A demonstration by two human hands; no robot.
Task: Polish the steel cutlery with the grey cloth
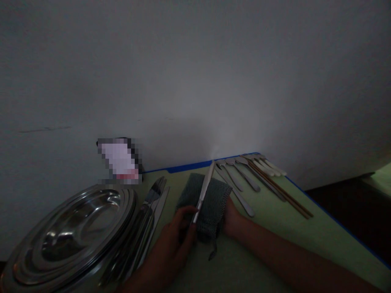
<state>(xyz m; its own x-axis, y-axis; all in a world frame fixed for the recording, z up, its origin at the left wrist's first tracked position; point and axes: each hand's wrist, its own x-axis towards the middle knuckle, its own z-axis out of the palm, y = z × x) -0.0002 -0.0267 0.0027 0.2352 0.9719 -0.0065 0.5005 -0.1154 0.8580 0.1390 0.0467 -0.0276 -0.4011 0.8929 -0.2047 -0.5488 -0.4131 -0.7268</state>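
My left hand (pixel 180 234) pinches the handle of a table knife (pixel 206 179), its blade pointing up and away from me. Behind the blade lies a dark grey-green cloth (pixel 214 203) with a checked edge and a small hanging loop. My right hand (pixel 232 217) grips this cloth from its right side; most of its fingers are hidden behind the fabric. The knife lies against the front of the cloth. To the left, several more table knives (pixel 155 203) rest on the table in a bunch.
A stack of divided steel plates (pixel 126 211) stands at the left. Spoons and forks (pixel 244 173), wooden chopsticks (pixel 284 191) and white-handled cutlery (pixel 270 167) lie at the right. A blurred phone-like object (pixel 120 158) leans near the wall (pixel 195 73). The green table (pixel 259 252) has a blue edge.
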